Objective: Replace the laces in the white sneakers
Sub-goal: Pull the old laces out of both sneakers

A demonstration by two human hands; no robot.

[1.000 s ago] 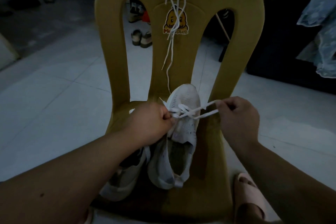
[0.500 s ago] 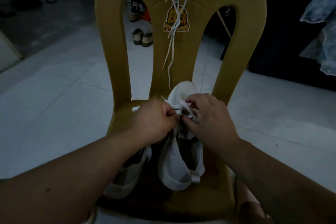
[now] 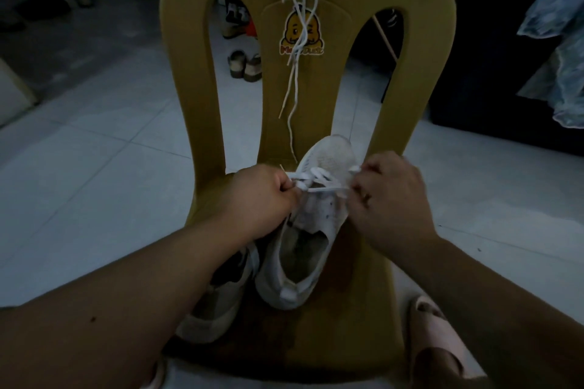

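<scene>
Two white sneakers lie on the seat of a yellow plastic chair (image 3: 363, 309). The right sneaker (image 3: 316, 218) points toward the chair back, and a white lace (image 3: 322, 181) crosses its upper. My left hand (image 3: 262, 199) pinches the lace's left end at the sneaker's left side. My right hand (image 3: 388, 196) pinches the lace's right end at the sneaker's right side. The left sneaker (image 3: 218, 303) lies beside it, half hidden under my left forearm. Other white laces (image 3: 297, 50) hang down the chair back from its top opening.
A pink slipper (image 3: 442, 347) on a foot shows at the lower right beside the chair. Sandals (image 3: 245, 65) stand on the white tiled floor behind the chair. Patterned cloth (image 3: 562, 41) hangs at the far right. Dark shoes lie at the back left.
My right hand went from stretched out right, in to the sneaker's middle against my left hand, then back out a short way to the right with the lace end. The left hand stayed.
</scene>
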